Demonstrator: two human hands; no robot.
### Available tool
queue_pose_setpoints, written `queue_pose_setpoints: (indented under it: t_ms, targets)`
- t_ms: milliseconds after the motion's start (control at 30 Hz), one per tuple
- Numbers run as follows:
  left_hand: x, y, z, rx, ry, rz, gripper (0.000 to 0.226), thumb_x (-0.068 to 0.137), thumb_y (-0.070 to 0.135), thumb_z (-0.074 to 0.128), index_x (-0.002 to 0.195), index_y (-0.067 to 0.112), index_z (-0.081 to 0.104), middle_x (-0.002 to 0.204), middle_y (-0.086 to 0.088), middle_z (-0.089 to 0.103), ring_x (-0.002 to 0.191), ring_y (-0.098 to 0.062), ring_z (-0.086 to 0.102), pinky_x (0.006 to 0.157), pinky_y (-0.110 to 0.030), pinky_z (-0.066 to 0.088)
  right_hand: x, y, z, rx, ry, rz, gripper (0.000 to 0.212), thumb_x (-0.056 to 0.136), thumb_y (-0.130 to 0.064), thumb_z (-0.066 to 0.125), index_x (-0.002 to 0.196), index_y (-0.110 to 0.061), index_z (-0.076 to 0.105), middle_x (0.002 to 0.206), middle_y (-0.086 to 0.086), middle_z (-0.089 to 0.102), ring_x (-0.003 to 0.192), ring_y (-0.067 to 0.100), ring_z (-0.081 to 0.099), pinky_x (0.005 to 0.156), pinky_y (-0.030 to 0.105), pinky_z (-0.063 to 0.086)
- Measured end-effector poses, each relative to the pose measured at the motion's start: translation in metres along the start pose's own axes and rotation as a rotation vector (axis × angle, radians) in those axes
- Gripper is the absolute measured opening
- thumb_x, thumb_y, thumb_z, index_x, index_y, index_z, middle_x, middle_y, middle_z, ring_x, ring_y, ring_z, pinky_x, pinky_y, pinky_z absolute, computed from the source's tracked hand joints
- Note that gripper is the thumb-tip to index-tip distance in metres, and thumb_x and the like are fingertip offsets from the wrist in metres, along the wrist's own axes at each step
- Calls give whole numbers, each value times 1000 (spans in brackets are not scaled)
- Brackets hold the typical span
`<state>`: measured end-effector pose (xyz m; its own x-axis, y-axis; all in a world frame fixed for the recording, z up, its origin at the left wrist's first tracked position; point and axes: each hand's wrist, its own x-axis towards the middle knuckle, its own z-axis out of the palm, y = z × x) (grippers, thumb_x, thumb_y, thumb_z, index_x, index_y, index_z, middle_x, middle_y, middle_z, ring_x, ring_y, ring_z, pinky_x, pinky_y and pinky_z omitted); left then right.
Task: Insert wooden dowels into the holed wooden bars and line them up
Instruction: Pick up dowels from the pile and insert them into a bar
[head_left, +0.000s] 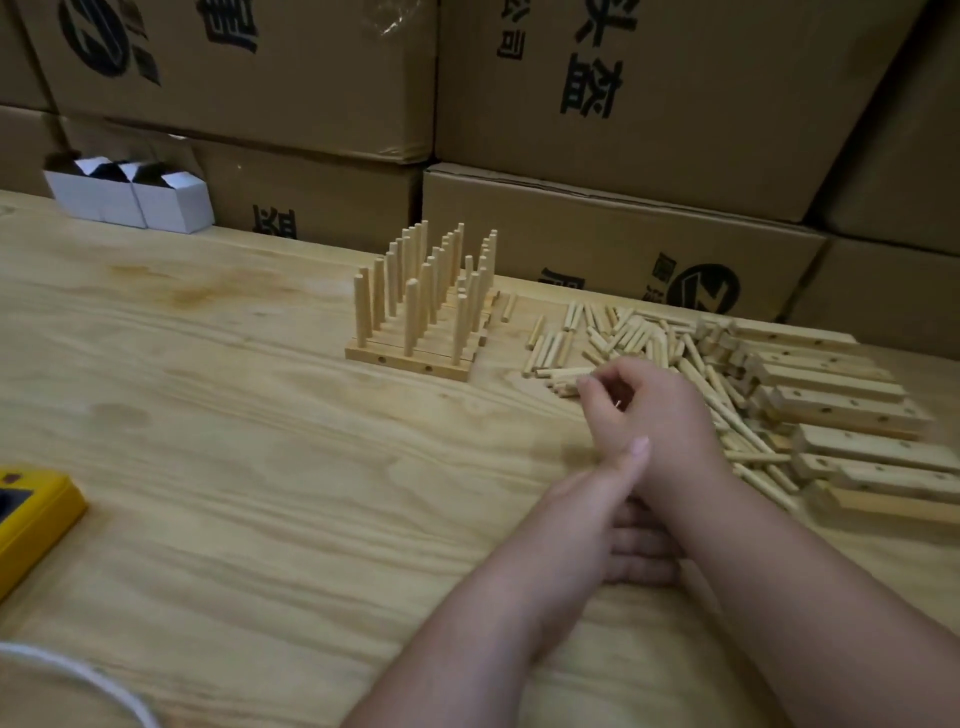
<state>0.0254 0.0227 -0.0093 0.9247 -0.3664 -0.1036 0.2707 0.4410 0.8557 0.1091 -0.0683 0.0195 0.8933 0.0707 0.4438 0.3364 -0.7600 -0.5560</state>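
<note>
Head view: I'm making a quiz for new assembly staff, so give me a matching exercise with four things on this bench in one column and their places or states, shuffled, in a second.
Things:
1. finished bars with upright dowels
2. loose dowels
3. empty holed bars
4. white cartons

Places or states:
A. stacked lying flat at the right edge of the table
B. at the far left, against the cardboard boxes
C. lined up side by side, mid-table
D. scattered in a heap, just beyond the right hand

Pairs: 1-C, 2-D, 3-A, 4-B
</note>
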Motion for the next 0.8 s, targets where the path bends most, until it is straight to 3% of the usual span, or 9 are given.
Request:
queue_pose_setpoints:
  t_ms: [100,200,300,433,567,700,800]
  targets:
    - [-4,1,6,68,34,97,48,84,54,55,112,17,69,92,-11,74,76,-21,72,74,-35,59,-41,16,-44,40,77,-3,14,88,-40,61,76,-35,65,82,-31,63,78,-8,59,55,18,38]
    - [-5,4,7,82,101,120,49,89,55,62,116,15,67,89,-12,74,73,-23,70,70,-34,58,-79,49,-71,-17,111,92,11,87,-33,65,76,-34,65,70,-18,65,74,-4,59,57,20,40]
    - [-8,5,12,111,135,135,55,79,52,58,115,12,67,86,-13,73,70,-23,68,66,-31,56,-93,80,-89,-83,106,238,5,88,-30,65,88,-34,66,65,-14,63,70,-6,57,56,20,39]
    - [-7,5,12,65,160,141,57,75,48,58,115,9,66,82,-12,70,66,-22,65,63,-31,55,-85,107,-107,-67,216,421,13,90,-32,59,101,-32,67,61,-8,62,56,4,56,50,24,36]
    - [-7,4,11,42,145,148,56,76,46,58,117,8,65,81,-13,69,64,-22,64,60,-29,55,-75,121,-112,-63,287,489,30,91,-21,54,119,-27,64,67,-6,63,62,4,54,52,22,34]
    - [-7,3,9,38,147,162,55,78,45,58,117,8,65,82,-13,68,64,-22,63,58,-28,55,-70,126,-112,-73,184,498,48,96,-24,47,143,-38,47,72,-9,64,66,8,58,53,24,38]
    - [-7,2,9,52,150,167,49,86,44,62,119,7,65,84,-13,68,65,-21,63,59,-28,55,-67,127,-113,-116,99,523,49,97,-28,44,144,-42,45,77,-11,64,71,12,60,57,28,43]
